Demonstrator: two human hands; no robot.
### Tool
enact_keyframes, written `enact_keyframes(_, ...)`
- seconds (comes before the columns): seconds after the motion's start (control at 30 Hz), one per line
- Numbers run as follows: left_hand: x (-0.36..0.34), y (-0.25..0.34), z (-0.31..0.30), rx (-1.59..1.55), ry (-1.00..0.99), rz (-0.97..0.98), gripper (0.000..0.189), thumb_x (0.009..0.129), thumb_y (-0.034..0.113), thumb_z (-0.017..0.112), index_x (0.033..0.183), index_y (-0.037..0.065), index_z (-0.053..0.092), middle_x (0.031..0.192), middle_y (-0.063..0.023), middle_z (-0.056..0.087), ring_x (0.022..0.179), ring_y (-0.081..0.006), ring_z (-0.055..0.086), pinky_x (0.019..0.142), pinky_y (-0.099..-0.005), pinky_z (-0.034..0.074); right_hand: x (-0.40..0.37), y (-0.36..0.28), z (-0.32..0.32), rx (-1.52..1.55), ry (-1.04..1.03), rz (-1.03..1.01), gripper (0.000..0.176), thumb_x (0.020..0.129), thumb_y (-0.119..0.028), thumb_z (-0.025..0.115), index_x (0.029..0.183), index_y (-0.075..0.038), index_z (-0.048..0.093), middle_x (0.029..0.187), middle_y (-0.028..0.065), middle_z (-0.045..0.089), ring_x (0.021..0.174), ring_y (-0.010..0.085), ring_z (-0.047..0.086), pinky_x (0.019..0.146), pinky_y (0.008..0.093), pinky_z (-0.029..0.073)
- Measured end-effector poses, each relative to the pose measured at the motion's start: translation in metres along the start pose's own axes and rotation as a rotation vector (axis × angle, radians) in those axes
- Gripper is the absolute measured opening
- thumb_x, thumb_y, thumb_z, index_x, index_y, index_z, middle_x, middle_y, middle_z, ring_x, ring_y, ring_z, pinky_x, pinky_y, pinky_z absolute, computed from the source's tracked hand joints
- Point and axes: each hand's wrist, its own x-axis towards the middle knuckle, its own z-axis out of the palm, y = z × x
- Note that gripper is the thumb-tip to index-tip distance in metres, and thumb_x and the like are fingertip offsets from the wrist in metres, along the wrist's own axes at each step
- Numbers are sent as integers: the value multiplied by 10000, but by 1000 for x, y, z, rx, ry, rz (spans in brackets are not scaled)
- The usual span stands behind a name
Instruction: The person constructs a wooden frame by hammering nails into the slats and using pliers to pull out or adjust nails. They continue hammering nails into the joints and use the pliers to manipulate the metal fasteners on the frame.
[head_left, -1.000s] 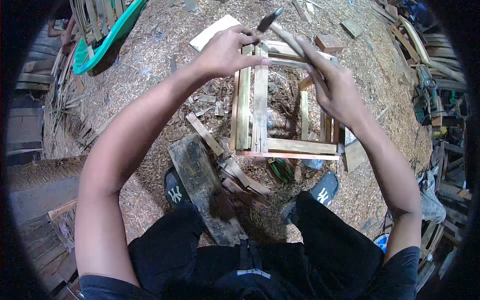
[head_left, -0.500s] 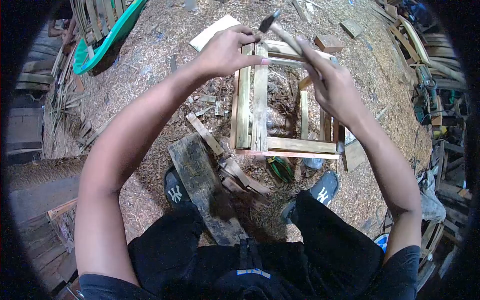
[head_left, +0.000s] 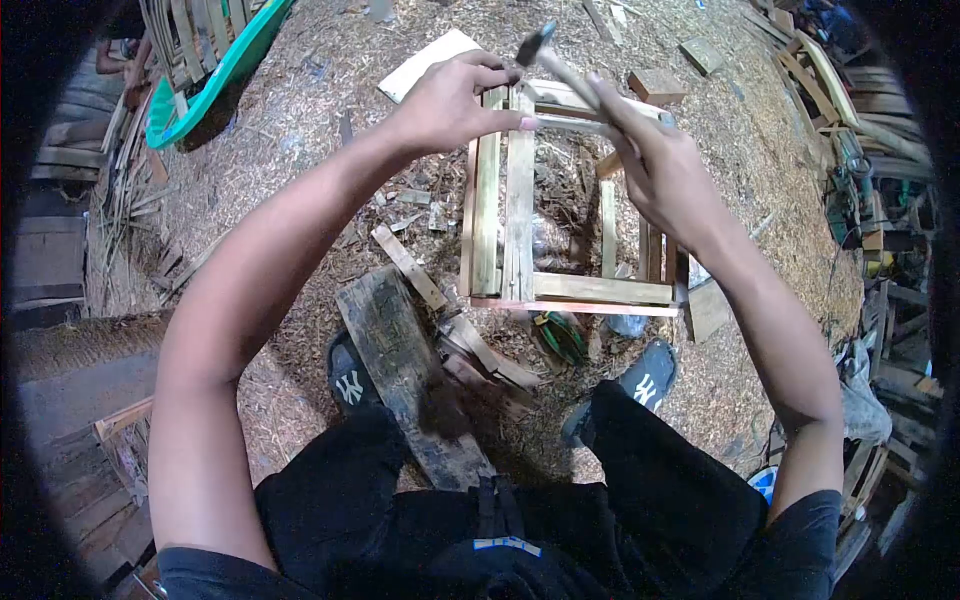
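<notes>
A rectangular wooden frame (head_left: 519, 200) of pale slats stands on the ground in front of me. My left hand (head_left: 452, 103) is closed around its far left corner, thumb lying across the slats and fingers at the far end. Whether a nail is between those fingertips is too small to tell. My right hand (head_left: 665, 170) grips a hammer (head_left: 572, 75) by its pale handle, over the frame's far right part. The dark hammer head is raised close to the left fingertips, apart from the wood.
A worn plank (head_left: 400, 370) runs between my legs beside several wood offcuts (head_left: 485, 345). A green-handled tool (head_left: 560, 337) lies under the frame's near edge. Wood blocks (head_left: 657, 86) sit beyond it, a green curved object (head_left: 225, 75) at far left. Shavings cover the ground.
The hammer head has shifted very slightly to the left and down. My left hand and the wooden frame have stayed in place.
</notes>
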Motion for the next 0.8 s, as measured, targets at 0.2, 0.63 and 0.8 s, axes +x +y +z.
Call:
enact_keyframes(0.2,3,-2,4,6,45,0,734,834,532,826,1336,14,688,1401,-170,615,1265,-318,632,1067,-422,504,0,6,1,-34,0,6,725,954,-11,626,1598,-258,401,1155,237,705,955,436,710,823,501,582)
enact_keyframes(0.63,-5,3,2,-34,26,-48,750,820,546,832,1312,-4,699,1426,-176,603,1289,-319,619,1077,-408,492,-1,5,4,-120,-1,-44,646,978,-68,634,1575,-217,439,1099,259,708,942,424,722,798,497,587)
enact_keyframes(0.8,-5,1,6,-34,59,-39,692,828,514,836,1288,10,718,1401,-155,621,1268,-301,631,1057,-393,504,-2,6,7,12,35,-24,666,964,-48,629,1574,-229,434,1169,257,694,989,430,713,832,504,583)
